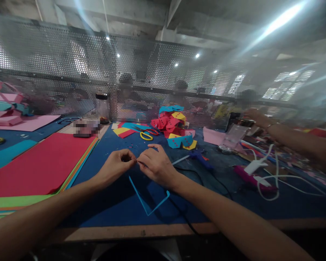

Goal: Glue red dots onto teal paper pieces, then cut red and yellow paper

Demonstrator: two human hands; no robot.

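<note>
Just above the blue table top [108, 210], my left hand [118, 163] is closed in a pinch, thumb against fingertips. Beside it, my right hand [159, 165] is also closed, its fingertips meeting those of the left. Whatever lies between them is too small or hidden to make out. A thin, bent blue strip [141, 199] rests on the table below both hands. To the right of my right hand lies a blue glue gun [202, 160] with a pale glue stick [180, 160] at its back. Scissors with yellow and red handles [146, 136] lie beyond my hands.
Red sheets [46, 159] top a coloured stack at left, with a phone [85, 128] and a jar [102, 108] behind. Folded, dotted paper pieces [172, 121] are heaped ahead. A purple power strip [252, 177] with white cables lies right, near another person's arm [290, 136].
</note>
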